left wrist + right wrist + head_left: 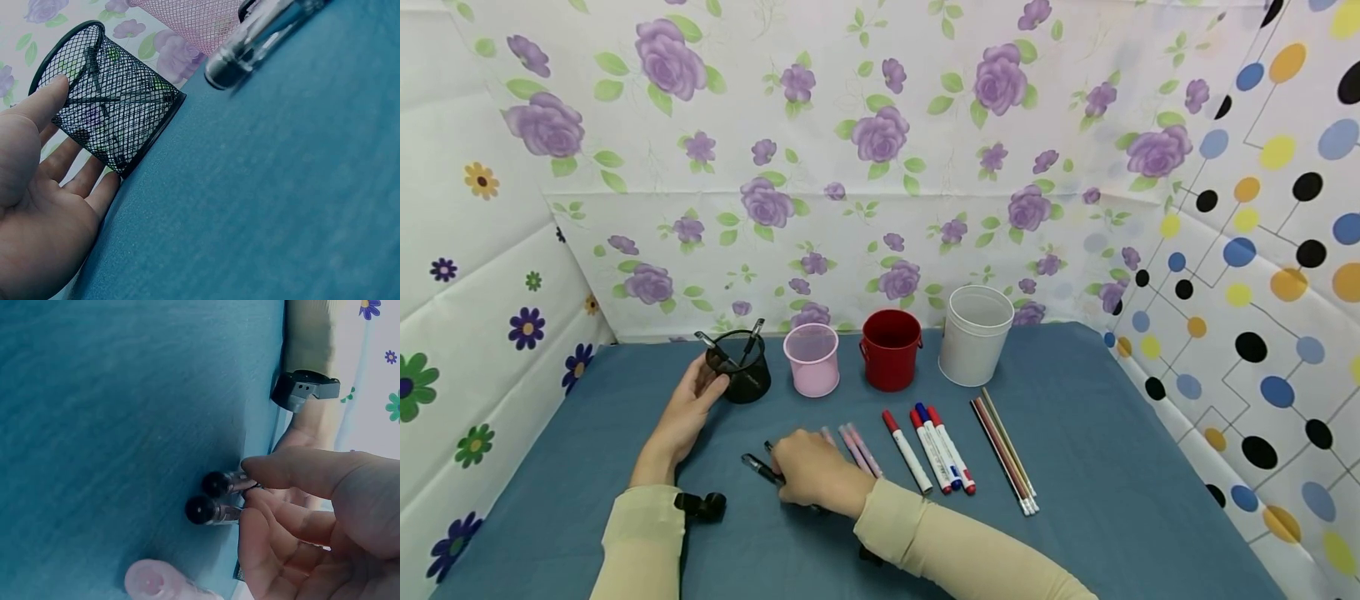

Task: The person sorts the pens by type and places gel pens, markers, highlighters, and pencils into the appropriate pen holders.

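Note:
My left hand (688,412) holds the side of a black mesh pen cup (748,385), thumb near its rim and fingers round the far side. Two black pens (751,343) lean inside that cup. Above the cloth, my right hand (820,477) pinches a black pen (219,484) between thumb and fingers. Beside it lies a second black pen (201,510), close against the first. Part of both pens is hidden by the right hand. In the left wrist view, the left hand (47,206) cups the mesh wall.
A pink mesh cup (812,371), a red bucket (891,358) and a white bin (973,342) stand in a row at the back. Before them lie pink pens (861,450), several markers (936,450) and pencils (1003,454) on the blue cloth (1120,500).

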Motion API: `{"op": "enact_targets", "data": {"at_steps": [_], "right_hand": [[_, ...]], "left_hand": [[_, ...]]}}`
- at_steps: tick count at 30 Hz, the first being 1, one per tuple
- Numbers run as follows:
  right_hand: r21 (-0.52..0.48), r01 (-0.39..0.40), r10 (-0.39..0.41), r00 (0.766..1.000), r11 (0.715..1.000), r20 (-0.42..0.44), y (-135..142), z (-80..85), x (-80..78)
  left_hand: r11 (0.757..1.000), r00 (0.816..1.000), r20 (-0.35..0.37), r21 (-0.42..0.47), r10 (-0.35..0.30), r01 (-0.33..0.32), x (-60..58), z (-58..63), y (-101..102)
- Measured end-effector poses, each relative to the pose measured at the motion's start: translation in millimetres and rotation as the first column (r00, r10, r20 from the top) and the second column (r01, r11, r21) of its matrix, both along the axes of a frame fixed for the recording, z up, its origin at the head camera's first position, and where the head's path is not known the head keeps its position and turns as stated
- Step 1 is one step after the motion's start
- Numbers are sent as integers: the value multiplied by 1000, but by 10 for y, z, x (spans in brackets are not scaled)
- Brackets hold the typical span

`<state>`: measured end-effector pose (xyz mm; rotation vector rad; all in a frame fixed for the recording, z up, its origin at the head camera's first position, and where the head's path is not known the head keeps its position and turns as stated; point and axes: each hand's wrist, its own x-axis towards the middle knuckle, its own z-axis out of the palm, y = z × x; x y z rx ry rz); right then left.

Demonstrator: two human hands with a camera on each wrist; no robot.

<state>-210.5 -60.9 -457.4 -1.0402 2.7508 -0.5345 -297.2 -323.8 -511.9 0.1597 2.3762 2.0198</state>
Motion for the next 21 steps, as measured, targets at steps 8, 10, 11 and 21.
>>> {"op": "enact_targets", "data": {"at_steps": [8, 10, 11, 21], "right_hand": [[24, 8, -7, 1000, 1000, -12, 7, -21, -6], [28, 2, -2, 1000, 1000, -15, 12, -23, -15], [29, 0, 0, 1000, 1000, -16, 14, -24, -23], [-79, -2, 12, 992, 997, 125, 93, -3, -127]], "left_hand": [[1000, 1000, -1, -7, 2, -2, 7, 8, 5], [1000, 1000, 1, -7, 2, -2, 11, 9, 6], [1000, 1000, 1, -8, 2, -2, 12, 8, 7], [1000, 1000, -16, -11, 14, -14, -9, -11, 4]]}}
